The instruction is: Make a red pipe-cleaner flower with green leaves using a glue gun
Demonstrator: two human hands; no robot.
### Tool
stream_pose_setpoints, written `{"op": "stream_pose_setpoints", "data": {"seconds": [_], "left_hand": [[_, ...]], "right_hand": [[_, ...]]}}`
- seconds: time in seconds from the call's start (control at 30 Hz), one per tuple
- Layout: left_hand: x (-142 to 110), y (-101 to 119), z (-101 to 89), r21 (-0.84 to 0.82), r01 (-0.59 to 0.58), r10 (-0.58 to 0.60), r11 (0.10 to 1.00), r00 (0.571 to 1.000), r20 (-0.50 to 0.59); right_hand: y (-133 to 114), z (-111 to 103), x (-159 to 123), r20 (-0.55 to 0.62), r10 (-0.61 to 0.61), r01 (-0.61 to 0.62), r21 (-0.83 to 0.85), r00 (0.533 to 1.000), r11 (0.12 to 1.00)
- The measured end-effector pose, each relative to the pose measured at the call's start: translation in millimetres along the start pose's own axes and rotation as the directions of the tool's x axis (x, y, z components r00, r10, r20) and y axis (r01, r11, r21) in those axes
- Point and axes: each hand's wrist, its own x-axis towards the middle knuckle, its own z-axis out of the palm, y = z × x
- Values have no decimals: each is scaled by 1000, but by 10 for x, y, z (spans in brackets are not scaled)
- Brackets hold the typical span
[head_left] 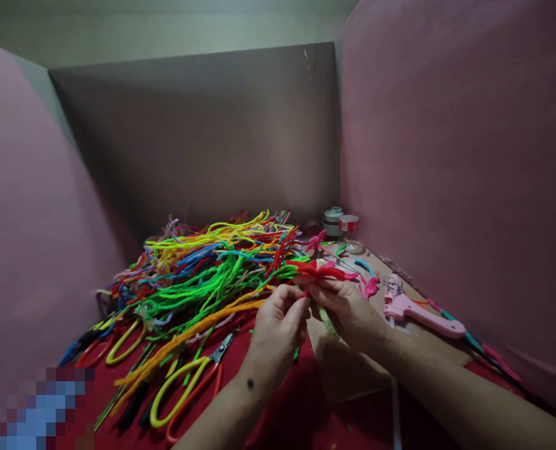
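Red fuzzy piece (316,273) partly hidden by fingers (334,294). Left forearm (226,412), right forearm (465,390) cut off by edges. White rod (396,403) partly behind right forearm, bottom end cut off. Blue patch (40,409) pixelated, unidentifiable.

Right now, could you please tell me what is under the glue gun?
The glue gun lies on a brown board; whatever is directly beneath its handle is covered.

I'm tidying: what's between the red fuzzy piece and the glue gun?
In the head view, a pink piece and blue strip lie between the red fuzzy piece and the glue gun.
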Motion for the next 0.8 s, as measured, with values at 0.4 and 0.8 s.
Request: {"op": "stream_pose_setpoints", "data": {"seconds": [0.4, 0.8], "left_hand": [[-20, 19, -78, 182, -75, 82, 980, 996, -28], [-85, 19, -59, 95, -24, 25, 995, 1000, -8]], "right_hand": [[-71, 1, -1, 59, 46, -27, -291, 997, 956], [-22, -21, -55, 28, 48, -43, -140, 998, 989]]}}
